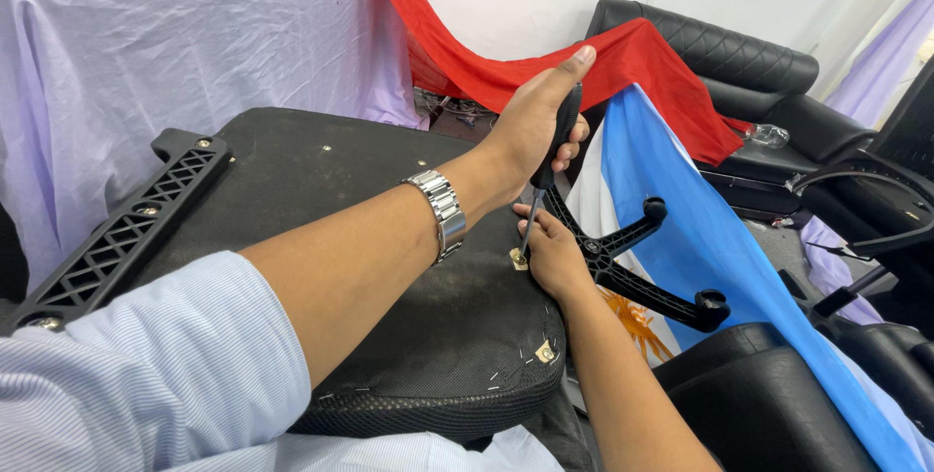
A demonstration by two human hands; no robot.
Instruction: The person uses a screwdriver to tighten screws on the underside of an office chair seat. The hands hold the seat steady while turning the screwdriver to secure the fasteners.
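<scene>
Gripping screwdriver (545,175), left hand (533,122) fingers closed; right hand (553,256) pinches tip, screw hidden.

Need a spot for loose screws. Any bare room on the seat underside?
Free: the dark seat underside between the black bracket and the forearm. Crowded: the right edge, where the left hand drives the screwdriver and the right hand steadies its tip.
</scene>
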